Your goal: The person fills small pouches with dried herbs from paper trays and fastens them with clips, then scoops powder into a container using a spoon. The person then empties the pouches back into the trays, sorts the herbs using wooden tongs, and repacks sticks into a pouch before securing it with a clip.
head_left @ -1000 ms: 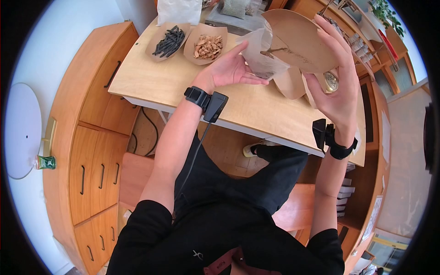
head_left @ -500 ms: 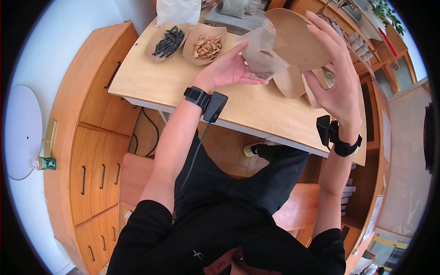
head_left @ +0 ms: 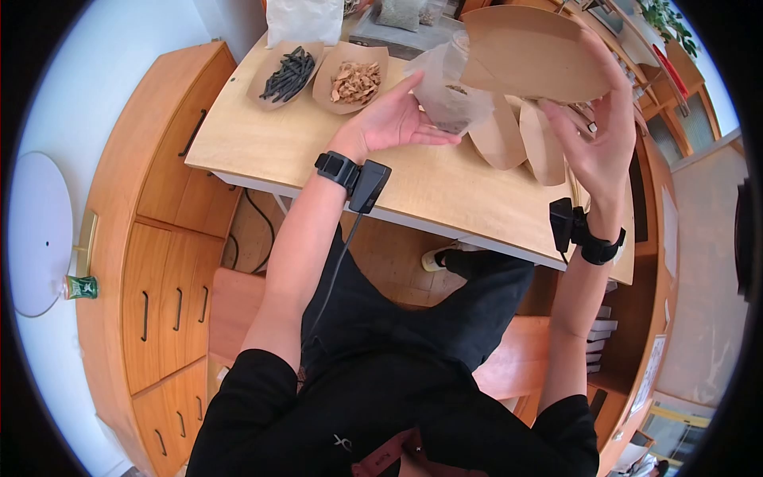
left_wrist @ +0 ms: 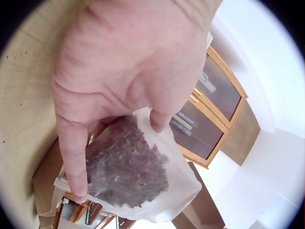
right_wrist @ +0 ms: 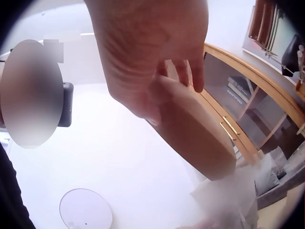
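Observation:
My left hand [head_left: 389, 123] holds a translucent white pouch [head_left: 445, 89] above the table, thumb on one side and fingers on the other. In the left wrist view, dark reddish-brown dried herbs [left_wrist: 126, 164] show through the pouch wall. My right hand [head_left: 598, 143] grips a brown paper tray [head_left: 532, 52] by its right end, fingers behind and thumb at the lower edge. The tray is tipped, its left end at the pouch's mouth, and its visible inner face looks bare. From the right wrist, the same tray [right_wrist: 195, 131] slants down toward the pouch.
Two paper trays stand at the table's left, one with black sticks [head_left: 289, 75], one with brown flakes [head_left: 355, 83]. More brown trays [head_left: 499, 141] lie under the raised one. Behind are a white bag [head_left: 304, 20] and a clear bag of dried greens [head_left: 400, 14].
The brown bits that lay on the tray's inner face no longer show there. My right hand has moved slightly right and turned the tray; the left hand has barely moved.

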Action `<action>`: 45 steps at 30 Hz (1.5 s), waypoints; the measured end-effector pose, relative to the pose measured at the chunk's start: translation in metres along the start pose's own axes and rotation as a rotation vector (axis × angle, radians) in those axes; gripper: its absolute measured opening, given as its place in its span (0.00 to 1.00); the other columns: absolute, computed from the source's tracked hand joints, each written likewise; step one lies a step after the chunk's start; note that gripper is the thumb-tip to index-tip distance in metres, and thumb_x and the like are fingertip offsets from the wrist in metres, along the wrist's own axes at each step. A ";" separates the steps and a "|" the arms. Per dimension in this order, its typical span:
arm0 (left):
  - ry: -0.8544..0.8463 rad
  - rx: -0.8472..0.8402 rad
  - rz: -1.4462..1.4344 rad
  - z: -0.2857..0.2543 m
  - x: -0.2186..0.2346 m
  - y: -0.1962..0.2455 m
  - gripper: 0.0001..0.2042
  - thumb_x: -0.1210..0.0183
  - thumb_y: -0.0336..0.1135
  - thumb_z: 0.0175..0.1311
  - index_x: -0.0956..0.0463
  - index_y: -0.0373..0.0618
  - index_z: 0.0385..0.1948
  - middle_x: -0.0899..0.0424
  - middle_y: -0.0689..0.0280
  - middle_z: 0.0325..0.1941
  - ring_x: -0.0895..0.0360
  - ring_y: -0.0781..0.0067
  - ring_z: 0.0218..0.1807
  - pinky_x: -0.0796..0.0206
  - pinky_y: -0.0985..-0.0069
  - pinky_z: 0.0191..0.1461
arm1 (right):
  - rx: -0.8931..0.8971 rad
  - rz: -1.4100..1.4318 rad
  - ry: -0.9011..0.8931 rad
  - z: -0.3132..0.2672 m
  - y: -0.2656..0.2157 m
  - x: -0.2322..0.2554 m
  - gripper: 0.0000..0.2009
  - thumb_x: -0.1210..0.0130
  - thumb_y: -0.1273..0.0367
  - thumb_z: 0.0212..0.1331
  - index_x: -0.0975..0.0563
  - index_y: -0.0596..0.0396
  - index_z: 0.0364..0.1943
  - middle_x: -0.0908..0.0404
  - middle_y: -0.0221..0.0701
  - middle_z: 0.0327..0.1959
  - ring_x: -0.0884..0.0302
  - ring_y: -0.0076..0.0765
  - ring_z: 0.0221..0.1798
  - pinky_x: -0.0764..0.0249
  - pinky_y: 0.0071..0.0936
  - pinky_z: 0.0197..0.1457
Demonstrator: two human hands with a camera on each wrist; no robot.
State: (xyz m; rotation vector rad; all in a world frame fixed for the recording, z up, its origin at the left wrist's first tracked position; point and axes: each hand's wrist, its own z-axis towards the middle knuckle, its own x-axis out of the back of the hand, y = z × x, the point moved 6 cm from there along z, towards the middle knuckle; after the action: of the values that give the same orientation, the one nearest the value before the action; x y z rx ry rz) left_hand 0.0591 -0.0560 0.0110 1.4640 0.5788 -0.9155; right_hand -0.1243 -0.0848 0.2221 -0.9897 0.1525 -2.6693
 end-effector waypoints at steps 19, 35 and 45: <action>-0.098 -0.364 -0.121 -0.005 0.009 0.031 0.39 0.57 0.61 0.71 0.55 0.36 0.71 0.43 0.39 0.71 0.41 0.30 0.69 0.38 0.54 0.72 | -0.707 -0.181 0.512 -0.134 0.082 -0.036 0.32 0.28 0.62 0.50 0.31 0.63 0.55 0.28 0.43 0.57 0.30 0.42 0.60 0.32 0.35 0.60; -0.186 -0.499 -0.206 -0.052 -0.021 0.059 0.38 0.59 0.60 0.72 0.55 0.33 0.70 0.49 0.37 0.72 0.48 0.32 0.73 0.43 0.49 0.74 | -0.646 -0.190 -0.087 -0.150 -0.019 -0.153 0.30 0.38 0.61 0.57 0.32 0.63 0.61 0.34 0.53 0.64 0.39 0.57 0.69 0.41 0.46 0.70; 0.158 -0.709 0.047 -0.181 -0.110 0.097 0.34 0.52 0.50 0.72 0.52 0.36 0.70 0.48 0.49 0.74 0.58 0.38 0.77 0.54 0.49 0.79 | 0.005 0.288 -0.118 -0.095 -0.153 -0.246 0.28 0.35 0.59 0.51 0.28 0.57 0.55 0.32 0.44 0.61 0.40 0.49 0.70 0.44 0.54 0.70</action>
State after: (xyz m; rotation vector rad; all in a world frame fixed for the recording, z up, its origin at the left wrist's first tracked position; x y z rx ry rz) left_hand 0.1113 0.1281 0.1439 0.9007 0.8738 -0.4767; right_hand -0.0435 0.1357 0.0274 -1.0348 0.2427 -2.3447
